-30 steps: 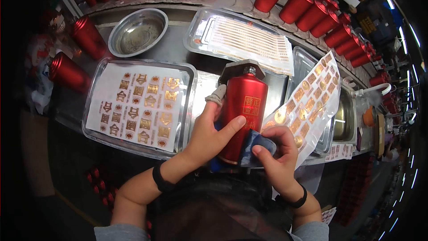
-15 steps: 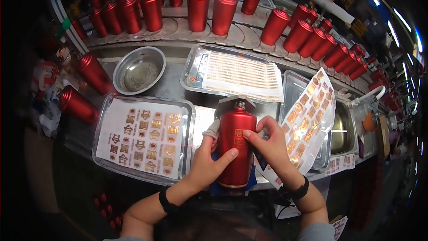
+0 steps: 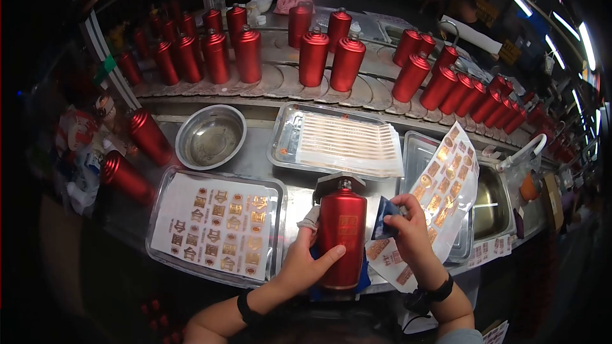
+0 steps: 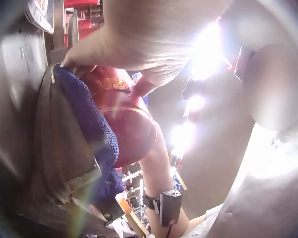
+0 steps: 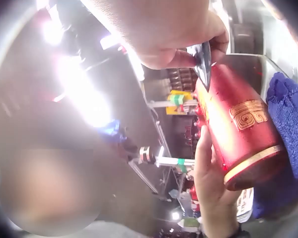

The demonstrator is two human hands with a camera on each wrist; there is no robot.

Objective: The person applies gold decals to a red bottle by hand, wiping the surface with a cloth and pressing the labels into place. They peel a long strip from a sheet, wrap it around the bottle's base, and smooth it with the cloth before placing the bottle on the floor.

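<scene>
A red bottle [image 3: 344,216] with gold square characters on its front leans back against a dark angled rest [image 3: 357,184]. Blue towel [image 5: 290,114] lies beneath it. My left hand [image 3: 305,266] grips the bottle from its left side, thumb across the front; a pale wrap [image 3: 309,218] covers one finger. Just right of the bottle, my right hand [image 3: 413,226] pinches a small, flat, dark blue piece [image 3: 384,218] between thumb and fingers. In the right wrist view, this piece appears thin and edge-on beside the bottle, near the gold emblem [image 5: 248,115].
A tray [image 3: 280,232] with a gold-character sticker sheet [image 3: 213,226] stands left. Behind are a metal bowl [image 3: 211,137] and a tray [image 3: 284,132] of striped sheets. Right lies another sticker sheet [image 3: 446,185], near a sink [image 3: 503,207]. Red bottles [image 3: 314,57] line the conveyor [image 3: 274,83].
The right hand with the blue piece was at the bottle's front and has moved off to its right. The left hand keeps its grip. The head view has tilted upward.
</scene>
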